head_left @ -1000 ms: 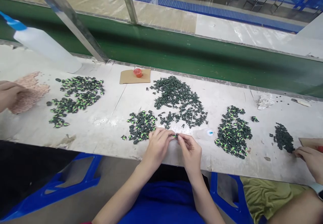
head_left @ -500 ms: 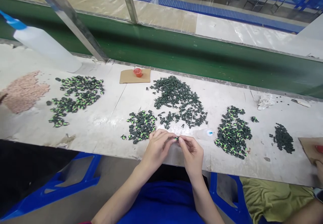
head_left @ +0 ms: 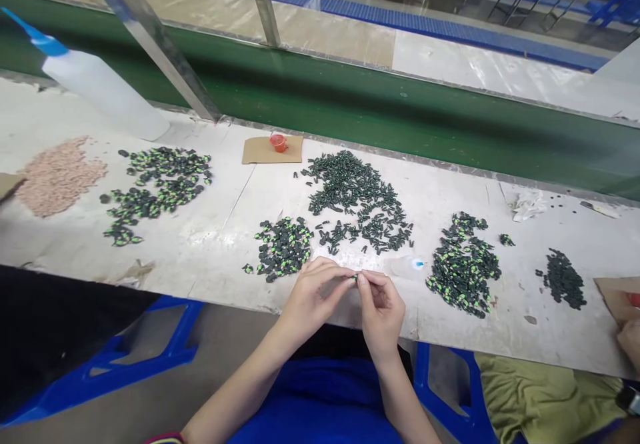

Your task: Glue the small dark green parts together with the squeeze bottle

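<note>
Fingertips of my left hand (head_left: pixel 315 297) and my right hand (head_left: pixel 383 307) meet in a pinch above the table's front edge. Between them is a small dark piece (head_left: pixel 355 277) with a touch of green, mostly covered by the fingers. Just left of my left hand lies a pile of dark pieces with bright green marks (head_left: pixel 284 247). Beyond both hands spreads a heap of small dark green rod-shaped pieces (head_left: pixel 350 187). A small translucent bottle with a blue tip (head_left: pixel 407 267) lies on its side by my right hand.
Further piles of black-and-green pieces (head_left: pixel 465 264) and plain dark pieces (head_left: pixel 564 279) lie rightward. Leftward are another black-and-green pile (head_left: pixel 160 181), pinkish pieces (head_left: pixel 63 177) and a large white bottle (head_left: pixel 107 94). A red cup (head_left: pixel 278 143) sits on cardboard (head_left: pixel 257 151). A co-worker's hand (head_left: pixel 631 344) shows at right.
The view has shifted slightly, so the piles appear a little further right. Both my hands keep their pinch; the small piece is now more covered by the fingers.
</note>
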Available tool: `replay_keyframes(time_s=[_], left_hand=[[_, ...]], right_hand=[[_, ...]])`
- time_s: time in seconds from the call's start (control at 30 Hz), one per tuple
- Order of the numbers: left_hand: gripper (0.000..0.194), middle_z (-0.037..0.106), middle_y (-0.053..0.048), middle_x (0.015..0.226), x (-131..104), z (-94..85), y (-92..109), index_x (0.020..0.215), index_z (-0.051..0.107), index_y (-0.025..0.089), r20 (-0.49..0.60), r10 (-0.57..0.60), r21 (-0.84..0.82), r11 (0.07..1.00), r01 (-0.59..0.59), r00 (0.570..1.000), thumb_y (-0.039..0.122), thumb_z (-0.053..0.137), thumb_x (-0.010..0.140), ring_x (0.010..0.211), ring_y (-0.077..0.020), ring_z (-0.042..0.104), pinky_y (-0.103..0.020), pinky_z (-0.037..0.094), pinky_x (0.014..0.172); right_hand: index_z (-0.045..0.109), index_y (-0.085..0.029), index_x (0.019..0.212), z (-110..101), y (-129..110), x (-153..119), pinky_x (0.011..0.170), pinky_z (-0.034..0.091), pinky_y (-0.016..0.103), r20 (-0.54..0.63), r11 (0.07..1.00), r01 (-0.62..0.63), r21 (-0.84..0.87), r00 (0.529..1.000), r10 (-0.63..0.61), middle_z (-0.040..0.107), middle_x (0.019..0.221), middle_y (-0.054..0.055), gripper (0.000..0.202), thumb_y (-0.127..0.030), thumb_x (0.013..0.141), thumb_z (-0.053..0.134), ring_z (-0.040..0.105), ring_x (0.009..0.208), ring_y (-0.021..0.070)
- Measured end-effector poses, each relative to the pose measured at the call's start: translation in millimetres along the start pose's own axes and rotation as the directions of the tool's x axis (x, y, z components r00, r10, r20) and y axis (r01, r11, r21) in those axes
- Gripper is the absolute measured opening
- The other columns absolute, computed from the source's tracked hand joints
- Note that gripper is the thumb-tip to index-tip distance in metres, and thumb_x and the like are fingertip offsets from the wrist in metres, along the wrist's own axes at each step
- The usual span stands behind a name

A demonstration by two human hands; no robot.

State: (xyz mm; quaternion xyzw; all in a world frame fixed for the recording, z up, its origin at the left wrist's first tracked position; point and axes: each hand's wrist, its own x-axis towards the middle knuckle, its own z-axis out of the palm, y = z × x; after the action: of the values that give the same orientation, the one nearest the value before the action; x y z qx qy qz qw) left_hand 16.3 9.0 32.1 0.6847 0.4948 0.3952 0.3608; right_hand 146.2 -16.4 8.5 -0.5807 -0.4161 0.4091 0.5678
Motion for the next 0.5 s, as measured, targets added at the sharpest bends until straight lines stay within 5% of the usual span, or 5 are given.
replay_keyframes(time_s=[0.23,0.5], left_hand=[[0.006,0.07,-0.003,0.079,-2,2.8,6,0.082,0.073,0.021,-0.072,-0.098,-0.214,0.973,0.08,0.993,0.021,0.068,0.079,0.078,-0.0167,0.064,-0.028,0.052,0.073],[0.007,0.072,-0.004,0.077,-2,10.0,9,0.081,0.075,0.021,-0.124,-0.133,-0.206,0.973,0.106,0.983,0.023,0.069,0.078,0.075,-0.0172,0.066,-0.03,0.054,0.071]], right_hand=[[0.065,-0.019,0.081,0,5,-1,0.07,0.057,0.031,-0.021,0.976,0.216,-0.005,0.976,-0.216,0.07,0.081,0.006,0.004,-0.021,0.084,0.063,0.067,0.079,0.0176],[0.067,-0.021,0.085,-11,0,4,0.069,0.057,0.033,0.065,0.955,0.293,-0.048,0.955,-0.29,0.069,0.08,0.005,0.008,-0.014,0.082,0.064,0.066,0.078,0.0181]])
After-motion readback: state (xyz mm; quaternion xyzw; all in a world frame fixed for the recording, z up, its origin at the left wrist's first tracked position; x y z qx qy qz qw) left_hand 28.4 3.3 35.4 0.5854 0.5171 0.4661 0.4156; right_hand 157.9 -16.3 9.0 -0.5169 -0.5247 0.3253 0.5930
